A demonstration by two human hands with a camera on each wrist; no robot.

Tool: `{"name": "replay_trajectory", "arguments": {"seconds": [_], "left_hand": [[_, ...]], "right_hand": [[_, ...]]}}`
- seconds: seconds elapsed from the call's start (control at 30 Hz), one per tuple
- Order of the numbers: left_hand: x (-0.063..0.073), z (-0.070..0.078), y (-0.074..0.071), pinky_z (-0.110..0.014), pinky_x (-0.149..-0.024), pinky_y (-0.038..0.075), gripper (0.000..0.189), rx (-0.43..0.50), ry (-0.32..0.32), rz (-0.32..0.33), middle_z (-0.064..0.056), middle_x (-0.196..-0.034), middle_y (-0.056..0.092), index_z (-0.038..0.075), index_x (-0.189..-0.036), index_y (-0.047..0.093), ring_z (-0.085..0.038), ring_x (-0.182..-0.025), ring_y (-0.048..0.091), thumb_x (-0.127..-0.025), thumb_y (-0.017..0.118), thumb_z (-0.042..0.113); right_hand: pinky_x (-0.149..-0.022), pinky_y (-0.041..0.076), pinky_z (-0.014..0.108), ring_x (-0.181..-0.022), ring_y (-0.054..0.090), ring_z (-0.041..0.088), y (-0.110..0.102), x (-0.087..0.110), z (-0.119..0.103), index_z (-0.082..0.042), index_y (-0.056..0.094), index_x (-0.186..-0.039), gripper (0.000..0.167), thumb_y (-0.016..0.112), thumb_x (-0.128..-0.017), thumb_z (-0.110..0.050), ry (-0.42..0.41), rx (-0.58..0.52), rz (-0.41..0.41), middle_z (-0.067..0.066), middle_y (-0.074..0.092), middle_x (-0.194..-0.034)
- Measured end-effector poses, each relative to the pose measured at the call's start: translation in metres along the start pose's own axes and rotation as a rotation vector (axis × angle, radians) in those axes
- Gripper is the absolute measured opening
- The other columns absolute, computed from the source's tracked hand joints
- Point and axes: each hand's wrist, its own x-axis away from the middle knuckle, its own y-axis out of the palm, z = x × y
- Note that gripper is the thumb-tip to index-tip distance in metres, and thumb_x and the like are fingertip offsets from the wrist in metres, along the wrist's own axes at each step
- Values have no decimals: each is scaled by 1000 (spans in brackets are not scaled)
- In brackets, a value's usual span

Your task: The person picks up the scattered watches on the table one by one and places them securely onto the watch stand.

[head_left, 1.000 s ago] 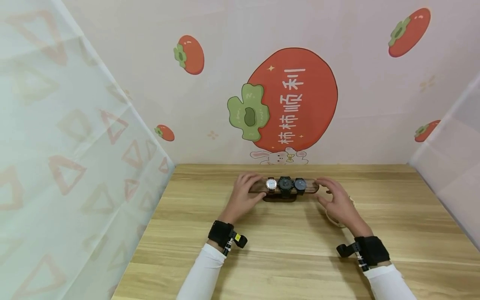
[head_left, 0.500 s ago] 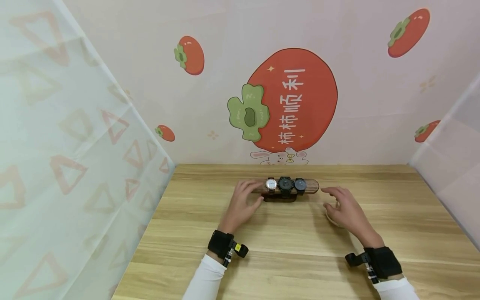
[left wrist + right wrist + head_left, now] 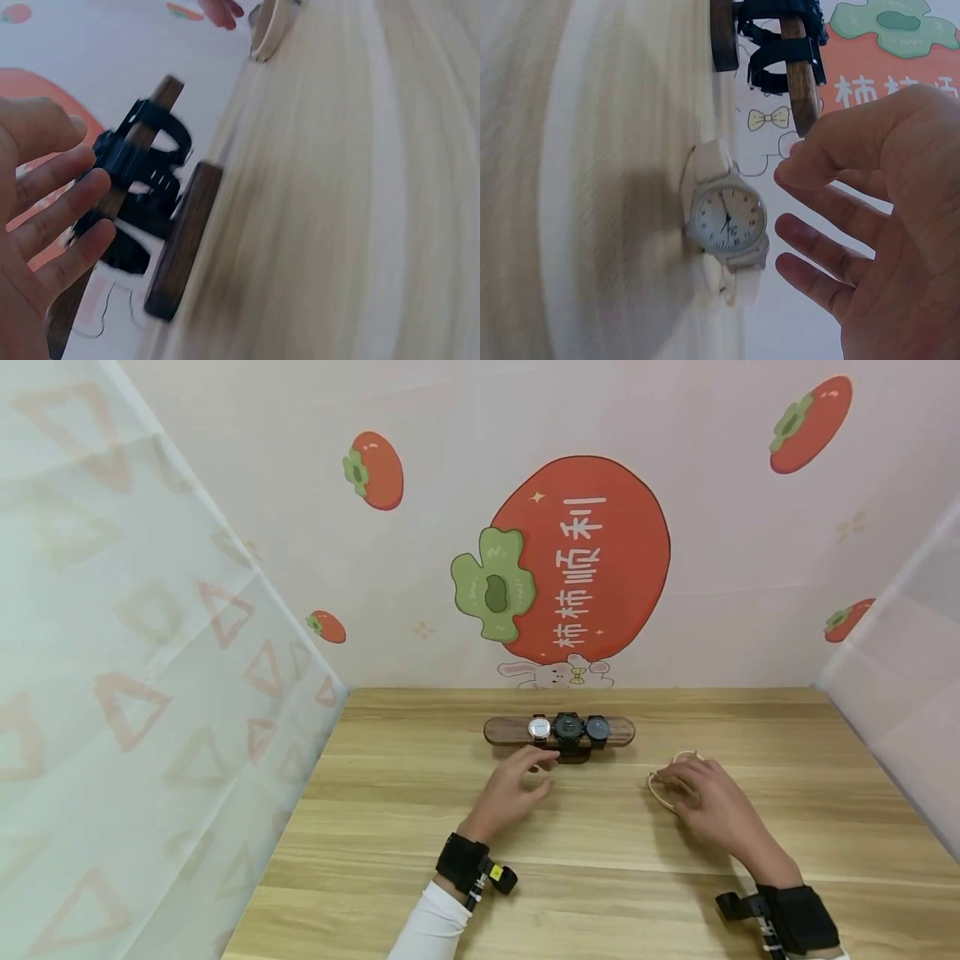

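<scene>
A wooden watch stand (image 3: 506, 732) bears three watches: a silver-faced watch (image 3: 539, 727), a bulky black watch (image 3: 568, 727) and a dark round-faced watch (image 3: 597, 728). My left hand (image 3: 510, 795) hovers just in front of the stand, fingers loosely bent and holding nothing. To the right, a white-strapped watch (image 3: 727, 217) rests on the table, its strap forming a loop. My right hand (image 3: 711, 802) is over this watch and partly covers it in the head view. The right wrist view shows its fingers (image 3: 810, 236) loosely bent beside the dial, with a gap between.
The wood-grain table (image 3: 420, 860) meets a back wall (image 3: 720, 643) printed with persimmons and a rabbit. A patterned side panel (image 3: 187, 710) stands along the left, and a pale panel (image 3: 907, 693) along the right.
My left hand has left the stand's left end and shifted right and nearer me. My right hand has withdrawn from the stand's right end to the white-strapped watch.
</scene>
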Motion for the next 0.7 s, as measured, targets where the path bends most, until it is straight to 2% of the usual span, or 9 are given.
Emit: {"name": "replay_trajectory", "arguments": {"seconds": [0.2, 0.33, 0.53, 0.7], "left_hand": [[-7, 9, 26, -28, -96, 64, 41, 81, -2, -54, -6, -119, 71, 7, -137, 67, -19, -108, 71, -98, 75, 1], [-12, 17, 43, -24, -96, 62, 36, 96, -12, -91, -5, -118, 72, 4, -134, 69, -17, -108, 71, -99, 75, 4], [-19, 30, 74, -12, -99, 55, 33, 39, -10, -159, 2, -125, 72, 11, -134, 70, -6, -114, 68, -101, 75, 16], [-23, 39, 97, -5, -100, 49, 35, -30, -4, -207, 5, -130, 70, 16, -136, 69, -3, -116, 67, -102, 75, 23]], "right_hand": [[-100, 51, 71, -120, 59, 44, -1, 9, 3, -5, 73, -130, 57, 69, -75, 13, 26, -4, -37, 21, 71, -131], [-98, 53, 70, -119, 59, 44, 1, 13, 6, -3, 71, -132, 60, 68, -74, 14, 11, -3, -28, 23, 71, -131], [-87, 58, 57, -108, 65, 37, 7, 16, 12, -1, 75, -122, 53, 75, -73, 17, -62, 30, 56, 16, 76, -117], [-79, 63, 45, -98, 69, 33, 12, 16, 15, -4, 78, -109, 44, 79, -71, 19, -116, 42, 122, 16, 76, -111]]}}
